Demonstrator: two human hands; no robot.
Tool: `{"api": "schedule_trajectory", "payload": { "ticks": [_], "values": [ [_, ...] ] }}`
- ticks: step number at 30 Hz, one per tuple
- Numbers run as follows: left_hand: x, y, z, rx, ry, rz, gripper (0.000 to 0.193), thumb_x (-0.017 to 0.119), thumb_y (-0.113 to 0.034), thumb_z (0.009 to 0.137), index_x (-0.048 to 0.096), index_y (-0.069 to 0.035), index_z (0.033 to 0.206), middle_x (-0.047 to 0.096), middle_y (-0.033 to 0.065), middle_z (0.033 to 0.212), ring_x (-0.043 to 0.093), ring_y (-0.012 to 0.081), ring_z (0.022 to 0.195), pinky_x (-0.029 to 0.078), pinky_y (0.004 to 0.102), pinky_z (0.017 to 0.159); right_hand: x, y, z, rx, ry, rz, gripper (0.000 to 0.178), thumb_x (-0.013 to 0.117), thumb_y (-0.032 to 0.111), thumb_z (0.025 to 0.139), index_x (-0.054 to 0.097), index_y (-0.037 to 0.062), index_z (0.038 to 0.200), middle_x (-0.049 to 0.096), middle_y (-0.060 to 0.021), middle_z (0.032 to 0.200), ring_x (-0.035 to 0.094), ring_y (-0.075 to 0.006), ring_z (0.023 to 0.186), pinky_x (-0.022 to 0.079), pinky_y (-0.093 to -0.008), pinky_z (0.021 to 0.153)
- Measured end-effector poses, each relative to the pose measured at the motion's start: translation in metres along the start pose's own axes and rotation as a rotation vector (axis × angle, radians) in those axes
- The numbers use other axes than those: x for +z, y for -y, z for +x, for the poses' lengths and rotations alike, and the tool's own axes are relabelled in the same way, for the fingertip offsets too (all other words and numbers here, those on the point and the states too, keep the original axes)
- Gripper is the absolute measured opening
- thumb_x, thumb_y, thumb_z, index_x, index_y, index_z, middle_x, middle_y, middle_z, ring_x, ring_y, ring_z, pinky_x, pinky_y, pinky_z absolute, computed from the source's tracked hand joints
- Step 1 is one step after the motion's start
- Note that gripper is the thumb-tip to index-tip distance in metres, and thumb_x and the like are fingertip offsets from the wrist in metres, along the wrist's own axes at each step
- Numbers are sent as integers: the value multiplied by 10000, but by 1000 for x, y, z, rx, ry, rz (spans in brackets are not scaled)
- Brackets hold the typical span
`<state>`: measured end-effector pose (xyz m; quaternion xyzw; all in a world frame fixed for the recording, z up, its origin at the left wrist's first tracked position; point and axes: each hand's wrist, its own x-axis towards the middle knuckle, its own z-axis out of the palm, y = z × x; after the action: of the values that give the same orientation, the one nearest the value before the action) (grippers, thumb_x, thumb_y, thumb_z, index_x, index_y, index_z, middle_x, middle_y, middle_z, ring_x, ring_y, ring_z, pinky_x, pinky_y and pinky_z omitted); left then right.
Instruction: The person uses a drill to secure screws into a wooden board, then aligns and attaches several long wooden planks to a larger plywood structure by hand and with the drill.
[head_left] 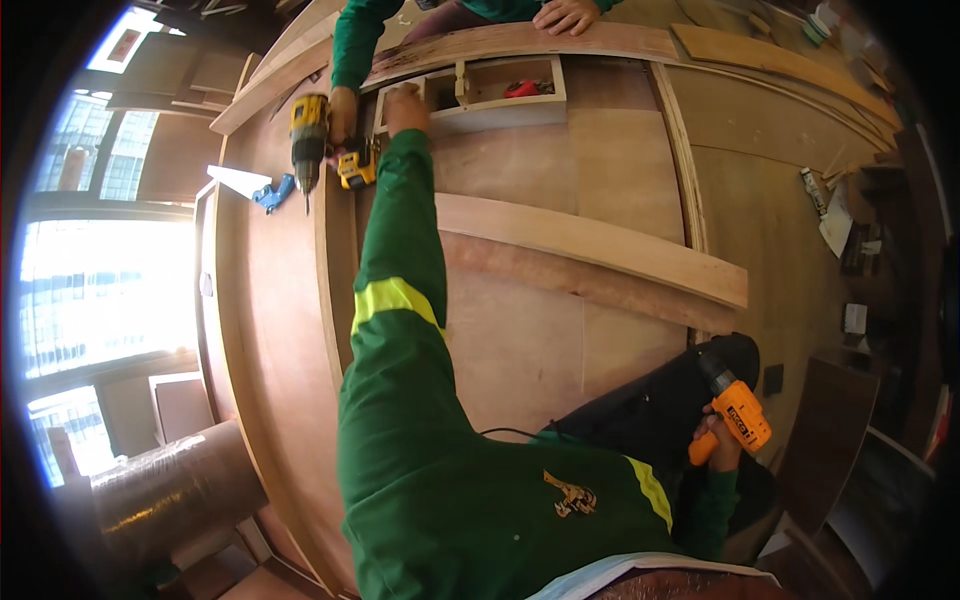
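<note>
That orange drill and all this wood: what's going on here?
The person's right hand grips the orange drill, while the left hand reaches out to a pale wooden box with compartments; whether it holds anything is unclear. Opposite, a co-worker's hand has a yellow-and-black drill, and their other hand is at the edge of a long board. Two boards lie across the big wooden panel.

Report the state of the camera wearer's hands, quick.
Left hand: at the wooden box; whether open, closed or holding anything cannot be told.
Right hand: closed around the orange drill.
</note>
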<state>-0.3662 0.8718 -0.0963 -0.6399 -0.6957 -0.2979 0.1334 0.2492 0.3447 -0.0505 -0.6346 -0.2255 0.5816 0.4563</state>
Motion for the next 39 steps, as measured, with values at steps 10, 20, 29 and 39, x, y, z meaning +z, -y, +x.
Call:
{"api": "schedule_trajectory", "payload": {
  "ticks": [10,20,29,39],
  "values": [
    [69,-7,48,259,524,602,247,567,-212,939,804,-194,1006,749,60,1163,649,261,1189,566,403,911,9,0,-4,23,-76,137,317,667,65,856,617,-1,1162,652,-102,970,634,-186,669,552,-329,614],
    [77,-29,24,133,429,483,152,673,-201,926,787,-144,1008,730,94,1205,604,328,1263,570,443,956,11,17,-1,13,-59,129,296,663,18,845,649,-4,1140,676,-113,990,648,-175,673,561,-320,610],
    [2,-28,5,7,140,-34,238,768,-272,810,766,-70,935,710,167,951,698,367,903,553,482,816,9,14,-6,-22,-22,149,235,643,7,855,653,-14,1088,678,-96,966,636,-154,662,550,-310,606],
    [-68,-68,-163,-719,104,-1429,82,552,-12,1009,547,66,987,625,154,962,682,298,955,611,441,968,-5,0,-7,-102,50,192,228,662,41,864,650,-18,1085,669,-76,885,620,-136,623,552,-295,604]
  ]
}}
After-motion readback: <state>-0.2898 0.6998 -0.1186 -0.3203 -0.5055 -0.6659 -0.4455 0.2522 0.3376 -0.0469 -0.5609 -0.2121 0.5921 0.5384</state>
